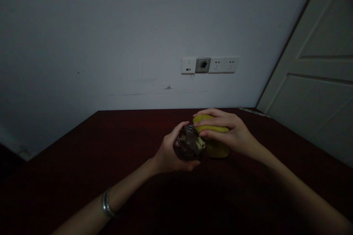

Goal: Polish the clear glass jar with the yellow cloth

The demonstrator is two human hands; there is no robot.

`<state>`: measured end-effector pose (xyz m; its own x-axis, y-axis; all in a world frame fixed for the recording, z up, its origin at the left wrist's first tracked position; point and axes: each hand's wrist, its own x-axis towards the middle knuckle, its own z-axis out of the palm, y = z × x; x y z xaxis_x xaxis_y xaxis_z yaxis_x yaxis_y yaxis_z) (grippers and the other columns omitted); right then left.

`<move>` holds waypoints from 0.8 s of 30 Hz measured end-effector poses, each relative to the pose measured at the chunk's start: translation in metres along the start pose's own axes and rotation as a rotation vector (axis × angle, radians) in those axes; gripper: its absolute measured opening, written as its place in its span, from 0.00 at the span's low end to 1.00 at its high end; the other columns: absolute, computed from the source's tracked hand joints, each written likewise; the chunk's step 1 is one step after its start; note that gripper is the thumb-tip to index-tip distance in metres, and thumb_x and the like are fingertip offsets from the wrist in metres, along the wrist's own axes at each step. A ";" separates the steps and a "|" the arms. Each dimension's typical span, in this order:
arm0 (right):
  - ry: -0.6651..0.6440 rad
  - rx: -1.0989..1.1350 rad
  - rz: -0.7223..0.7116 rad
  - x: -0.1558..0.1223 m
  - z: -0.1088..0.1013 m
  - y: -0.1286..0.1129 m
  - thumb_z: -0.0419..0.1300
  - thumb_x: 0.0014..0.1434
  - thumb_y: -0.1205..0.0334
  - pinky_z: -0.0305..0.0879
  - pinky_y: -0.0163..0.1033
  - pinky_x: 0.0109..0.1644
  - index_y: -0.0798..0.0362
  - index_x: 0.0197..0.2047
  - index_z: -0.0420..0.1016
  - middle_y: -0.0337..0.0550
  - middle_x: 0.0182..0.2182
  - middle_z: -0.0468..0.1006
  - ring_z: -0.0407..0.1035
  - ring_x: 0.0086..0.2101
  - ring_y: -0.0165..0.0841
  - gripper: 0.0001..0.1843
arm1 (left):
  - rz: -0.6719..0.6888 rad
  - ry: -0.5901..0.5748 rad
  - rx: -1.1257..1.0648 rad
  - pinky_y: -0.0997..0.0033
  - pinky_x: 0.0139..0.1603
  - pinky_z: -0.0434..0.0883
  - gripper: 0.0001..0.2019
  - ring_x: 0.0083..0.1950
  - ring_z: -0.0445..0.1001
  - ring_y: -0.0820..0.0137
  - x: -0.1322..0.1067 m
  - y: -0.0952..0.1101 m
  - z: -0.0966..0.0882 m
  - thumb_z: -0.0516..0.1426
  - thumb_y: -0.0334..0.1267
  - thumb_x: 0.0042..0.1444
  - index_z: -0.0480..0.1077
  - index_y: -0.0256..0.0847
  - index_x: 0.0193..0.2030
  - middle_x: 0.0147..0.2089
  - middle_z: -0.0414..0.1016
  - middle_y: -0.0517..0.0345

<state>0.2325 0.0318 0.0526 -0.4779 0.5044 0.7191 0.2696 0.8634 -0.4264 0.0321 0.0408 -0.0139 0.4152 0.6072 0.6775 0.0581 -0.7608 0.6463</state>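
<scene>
Curled around the left side of a dark, glossy, rounded object (189, 145), my left hand (172, 150) holds it above the table. The object looks like glass, but its exact kind is too dim to make out. In the fingers of my right hand (227, 126) is a folded yellow cloth (212, 129), pinched at the object's upper right edge. A lower flap of the cloth hangs beneath my right hand, beside the object. My fingers hide part of both things.
The dark red-brown table (132, 132) reaches back to a pale wall (124, 36). A row of sockets and switches (209, 65) is set in the wall above it. At the right stands a white panelled door (317, 77), and a thin strip (255, 112) lies near the table's back right corner.
</scene>
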 end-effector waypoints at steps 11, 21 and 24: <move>-0.019 -0.105 -0.036 -0.003 0.004 0.001 0.61 0.58 0.60 0.69 0.46 0.52 0.47 0.47 0.77 0.46 0.49 0.74 0.70 0.49 0.37 0.12 | 0.057 0.041 0.021 0.58 0.50 0.75 0.46 0.49 0.75 0.56 -0.001 -0.009 0.002 0.68 0.42 0.35 0.54 0.34 0.61 0.52 0.72 0.42; 0.093 -0.011 0.061 -0.013 0.023 0.004 0.53 0.63 0.61 0.65 0.47 0.57 0.50 0.56 0.64 0.49 0.56 0.70 0.66 0.55 0.36 0.18 | -0.033 0.065 -0.151 0.61 0.49 0.75 0.44 0.49 0.75 0.57 0.002 -0.009 0.008 0.68 0.39 0.35 0.56 0.36 0.60 0.52 0.73 0.44; 0.015 -0.064 -0.109 -0.012 0.021 -0.003 0.57 0.61 0.65 0.64 0.47 0.59 0.51 0.55 0.66 0.51 0.58 0.68 0.64 0.57 0.38 0.18 | -0.067 0.104 -0.186 0.60 0.49 0.75 0.43 0.51 0.75 0.56 0.003 -0.016 0.008 0.68 0.41 0.37 0.56 0.36 0.60 0.53 0.73 0.42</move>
<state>0.2193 0.0229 0.0339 -0.4945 0.4073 0.7678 0.2698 0.9117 -0.3099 0.0395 0.0530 -0.0246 0.3198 0.6823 0.6574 -0.0901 -0.6688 0.7380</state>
